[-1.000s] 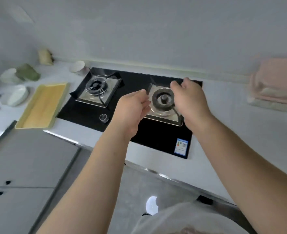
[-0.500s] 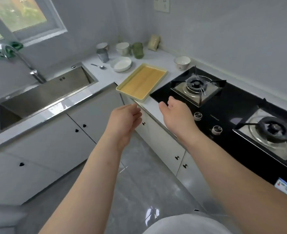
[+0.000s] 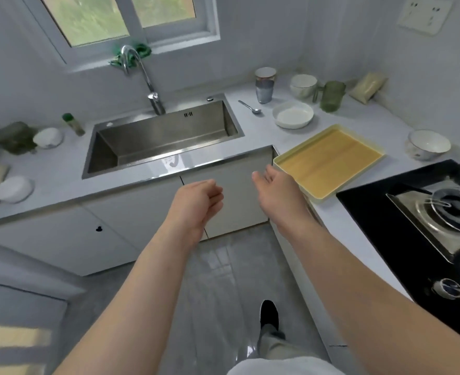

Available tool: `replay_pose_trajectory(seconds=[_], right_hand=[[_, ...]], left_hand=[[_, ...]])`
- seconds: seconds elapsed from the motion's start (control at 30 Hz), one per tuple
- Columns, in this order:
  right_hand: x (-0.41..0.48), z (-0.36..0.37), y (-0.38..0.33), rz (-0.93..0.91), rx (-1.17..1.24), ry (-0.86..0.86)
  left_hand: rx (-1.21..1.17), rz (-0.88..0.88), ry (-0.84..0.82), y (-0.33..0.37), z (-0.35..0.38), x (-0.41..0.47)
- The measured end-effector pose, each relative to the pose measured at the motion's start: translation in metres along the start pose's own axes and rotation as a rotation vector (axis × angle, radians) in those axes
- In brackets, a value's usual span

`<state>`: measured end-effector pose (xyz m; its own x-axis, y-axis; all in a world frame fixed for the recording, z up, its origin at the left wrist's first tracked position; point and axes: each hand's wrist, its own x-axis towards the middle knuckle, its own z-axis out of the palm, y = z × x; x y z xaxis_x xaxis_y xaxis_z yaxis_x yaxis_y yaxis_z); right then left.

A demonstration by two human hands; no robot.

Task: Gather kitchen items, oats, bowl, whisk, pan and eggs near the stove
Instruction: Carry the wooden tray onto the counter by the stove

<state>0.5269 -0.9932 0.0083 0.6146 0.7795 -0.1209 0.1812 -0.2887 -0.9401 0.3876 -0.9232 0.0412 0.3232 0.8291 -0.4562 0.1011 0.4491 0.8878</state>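
Grips both empty: left grip point(image 3: 196, 197) loosely curled, right grip point(image 3: 274, 185) spread wide. Reaching beyond the right grip, past the tray point(image 3: 328, 161), might topple the cup point(image 3: 264, 86) near the bowl point(image 3: 293, 125).

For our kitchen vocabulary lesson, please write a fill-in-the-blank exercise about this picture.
1. The tap stands behind the sink, right below the ____.
2. On the counter, the yellow tray lies between the sink and the ____.
3. The left hand and the right hand both hold ____.

Missing words: window; stove; nothing.
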Motion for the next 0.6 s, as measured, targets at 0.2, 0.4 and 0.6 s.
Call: replay_pose_trajectory(seconds=[0.2, 0.4, 0.6], right_hand=[[0.111, 0.003, -0.029, -0.029, -0.086, 0.042], [0.192, 0.004, -0.049, -0.022, -0.056, 0.101], [0.242, 0.012, -0.045, 0.090, -0.060, 0.193]], left_hand=[[0.029, 0.013, 0.019, 0.063, 0.032, 0.093], [0.020, 0.001, -0.011, 0.100, 0.048, 0.163], [0.069, -0.037, -0.118, 0.117, 0.059, 0.231]])
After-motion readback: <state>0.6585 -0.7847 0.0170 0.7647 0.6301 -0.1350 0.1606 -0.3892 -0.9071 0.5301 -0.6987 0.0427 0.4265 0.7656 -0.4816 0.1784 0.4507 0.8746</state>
